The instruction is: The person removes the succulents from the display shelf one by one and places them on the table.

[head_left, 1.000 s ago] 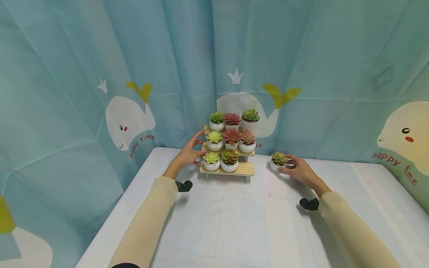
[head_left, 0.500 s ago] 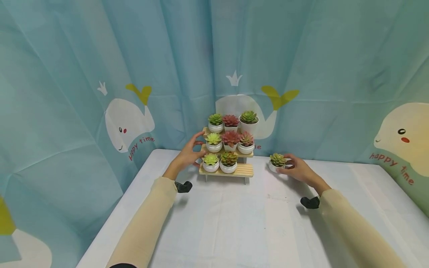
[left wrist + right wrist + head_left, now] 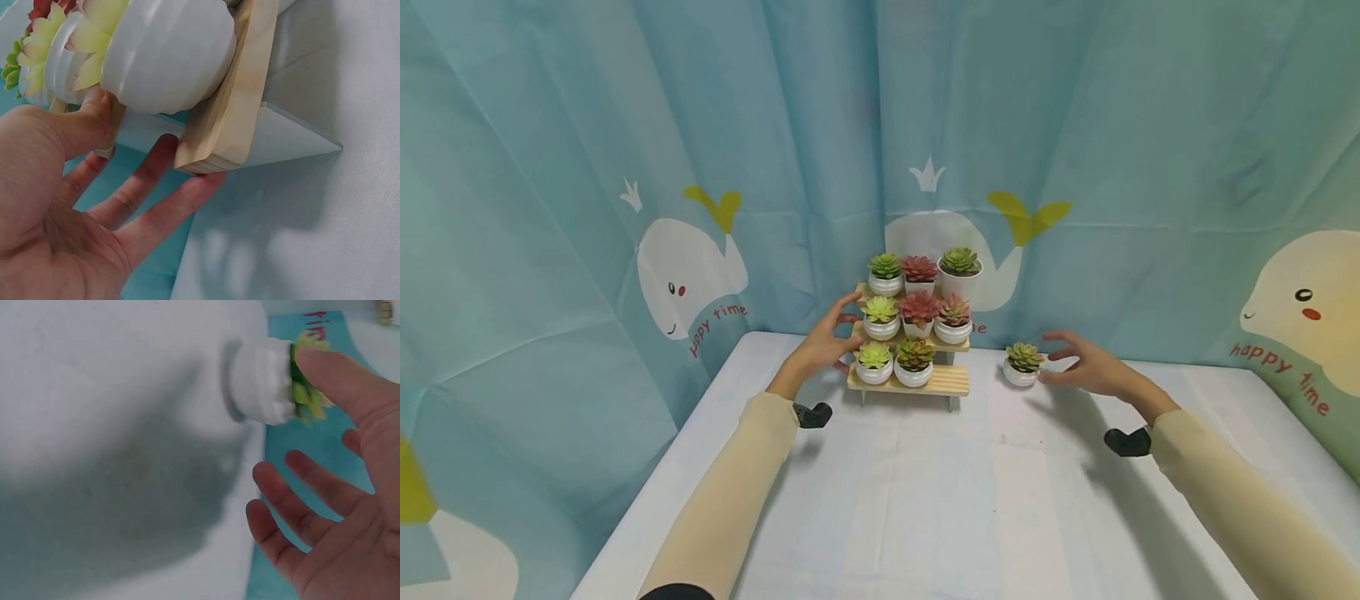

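Observation:
A three-tier wooden plant stand holds several small potted succulents in white pots. My left hand is at the stand's left end, its fingers spread and rather straight. In the left wrist view, a fingertip touches the end of the lowest shelf, and the thumb lies by the shelf above. On the table right of the stand sits a green succulent in a round white pot, upright. My right hand is just right of that pot, fingers spread and holding nothing.
The white-covered table extends in front of the stand. A blue curtain with whale prints hangs close behind. On the lowest shelf, two pots stand left of a bare stretch of wood.
My right hand has let go of the green succulent's pot and drawn back to the right. The pot stays on the table. My left hand stays at the stand.

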Demonstrator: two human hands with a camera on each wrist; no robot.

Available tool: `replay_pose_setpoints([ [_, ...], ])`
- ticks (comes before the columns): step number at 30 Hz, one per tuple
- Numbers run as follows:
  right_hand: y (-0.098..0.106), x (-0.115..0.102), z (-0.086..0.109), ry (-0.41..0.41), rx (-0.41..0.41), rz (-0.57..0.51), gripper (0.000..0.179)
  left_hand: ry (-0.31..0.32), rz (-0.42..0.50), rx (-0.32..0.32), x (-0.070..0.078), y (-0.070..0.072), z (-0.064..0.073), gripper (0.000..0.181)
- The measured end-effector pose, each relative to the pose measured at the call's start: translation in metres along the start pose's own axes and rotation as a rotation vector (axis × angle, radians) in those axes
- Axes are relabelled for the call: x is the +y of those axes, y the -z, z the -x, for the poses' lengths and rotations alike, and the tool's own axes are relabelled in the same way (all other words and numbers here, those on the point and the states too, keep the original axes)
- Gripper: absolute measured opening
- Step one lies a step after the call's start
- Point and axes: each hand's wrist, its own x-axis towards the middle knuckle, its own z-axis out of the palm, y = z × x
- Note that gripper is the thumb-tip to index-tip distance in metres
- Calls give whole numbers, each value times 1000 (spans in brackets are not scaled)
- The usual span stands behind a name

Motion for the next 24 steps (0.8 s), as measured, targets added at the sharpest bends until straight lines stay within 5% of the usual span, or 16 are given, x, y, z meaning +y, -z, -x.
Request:
replay_pose_setpoints([
  [10, 27, -22, 16, 102, 62, 71, 82, -12, -31, -10, 1, 0, -1, 78],
  [24, 29, -42, 27, 141, 104, 110, 80, -8, -18, -5, 1, -1, -2, 78],
])
